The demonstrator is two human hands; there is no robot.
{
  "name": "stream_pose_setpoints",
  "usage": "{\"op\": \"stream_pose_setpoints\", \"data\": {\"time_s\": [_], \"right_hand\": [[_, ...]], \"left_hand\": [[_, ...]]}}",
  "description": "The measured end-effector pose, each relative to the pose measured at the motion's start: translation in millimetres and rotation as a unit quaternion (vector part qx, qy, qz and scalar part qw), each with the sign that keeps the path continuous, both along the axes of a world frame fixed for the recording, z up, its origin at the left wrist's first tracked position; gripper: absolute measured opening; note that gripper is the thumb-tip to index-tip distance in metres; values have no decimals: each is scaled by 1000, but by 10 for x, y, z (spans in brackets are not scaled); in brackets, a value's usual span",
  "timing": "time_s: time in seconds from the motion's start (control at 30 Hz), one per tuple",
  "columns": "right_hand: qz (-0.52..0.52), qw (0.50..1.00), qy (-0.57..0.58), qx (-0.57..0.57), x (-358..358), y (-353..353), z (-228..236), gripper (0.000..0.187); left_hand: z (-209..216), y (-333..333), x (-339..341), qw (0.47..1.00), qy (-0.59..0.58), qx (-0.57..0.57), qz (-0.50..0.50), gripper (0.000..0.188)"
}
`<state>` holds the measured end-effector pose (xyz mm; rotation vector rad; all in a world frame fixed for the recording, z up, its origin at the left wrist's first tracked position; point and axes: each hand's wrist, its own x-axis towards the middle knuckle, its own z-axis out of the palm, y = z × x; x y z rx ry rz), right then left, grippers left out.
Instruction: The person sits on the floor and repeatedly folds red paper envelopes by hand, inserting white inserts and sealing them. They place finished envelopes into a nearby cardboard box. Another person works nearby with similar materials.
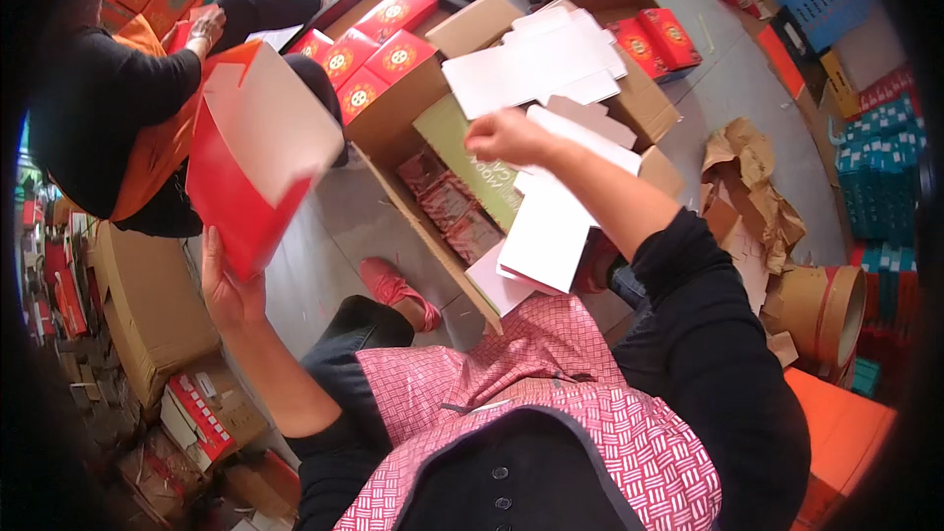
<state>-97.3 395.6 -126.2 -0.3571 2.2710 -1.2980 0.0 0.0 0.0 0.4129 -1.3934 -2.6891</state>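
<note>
My left hand (228, 287) grips the lower edge of an unfolded red box (258, 152) with a white inside, held up at the left. My right hand (503, 136) is raised over a stack of flat white card blanks (551, 221) resting on my lap; its fingers are closed around the top of the stack, though whether they grip a sheet is unclear. More white blanks (536, 64) lie on an open brown carton (639, 103) just beyond. Below the hand, small red packets (447, 205) lie in a cardboard carton (423, 226) beside a green sheet (472, 157).
Another person in black and orange (108, 128) sits at the upper left, handling red boxes. Finished red boxes (379, 44) fill cartons ahead. Crumpled brown paper (752, 192), a cardboard tube (821, 310) and blue-green crates (880, 172) stand to the right; cartons (147, 305) to the left.
</note>
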Motion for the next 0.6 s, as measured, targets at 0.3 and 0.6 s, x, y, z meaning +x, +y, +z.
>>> {"op": "stream_pose_setpoints", "data": {"time_s": [0.3,0.6], "right_hand": [[120,862,332,363,-112,-1727,-2659,38],[418,753,136,490,-205,-1559,-1209,36]], "left_hand": [[186,219,-225,998,11,-60,24,52],[264,344,-202,999,22,26,-14,74]]}}
